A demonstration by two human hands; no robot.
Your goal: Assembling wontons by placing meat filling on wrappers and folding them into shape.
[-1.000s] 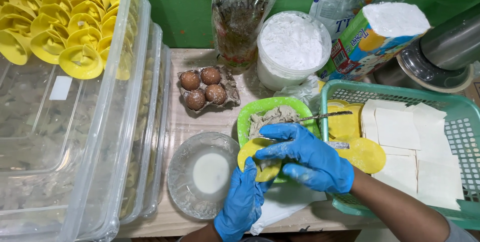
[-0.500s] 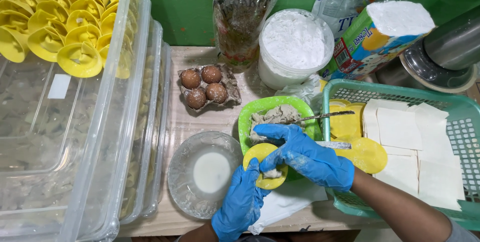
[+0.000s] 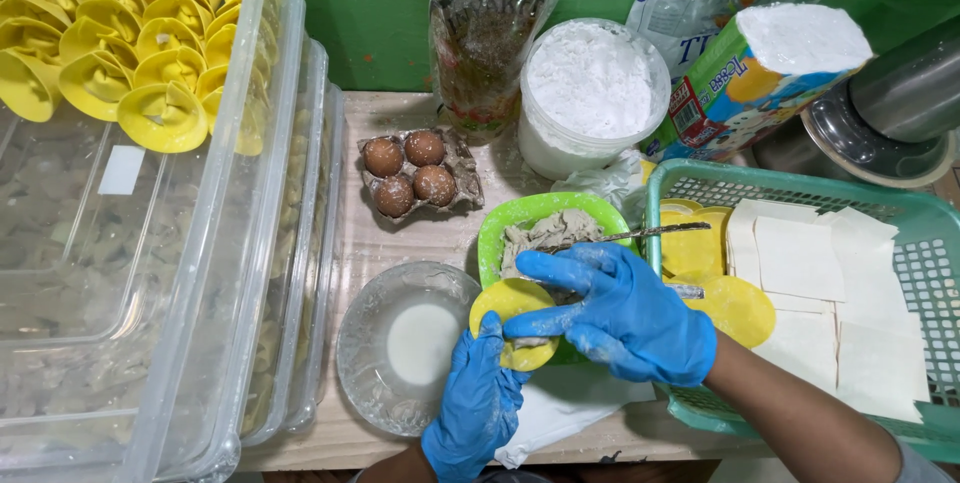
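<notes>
- On the far left, clear plastic tubs [image 3: 150,273] stood stacked at the desk's [image 3: 400,233] edge, the top one partly filled with folded yellow dumplings [image 3: 120,33]; nothing there had shifted over the last second.
- Four brown eggs [image 3: 410,171] sat in a torn carton piece, and nearer the person a glass bowl [image 3: 405,343] held a pool of white liquid, both where they had been.
- The left hand [image 3: 478,408], in a blue glove, had been half hidden under the right a second earlier; now it cupped the round yellow wrapper [image 3: 510,308] from below in plain view, fingers curled on its edge.
- That wrapper lay in front of the green bowl [image 3: 530,218] of grey filling, overlapping its near rim.
- The right hand [image 3: 620,313], also gloved, had shifted from covering the wrapper to pressing on its right side, fingers closed on a metal spreader [image 3: 650,235] whose blade reached back over the bowl. It read as filling being laid on.
- At the right, a green basket [image 3: 900,243] held more yellow rounds [image 3: 735,308] and white squares [image 3: 830,293], unchanged.
</notes>
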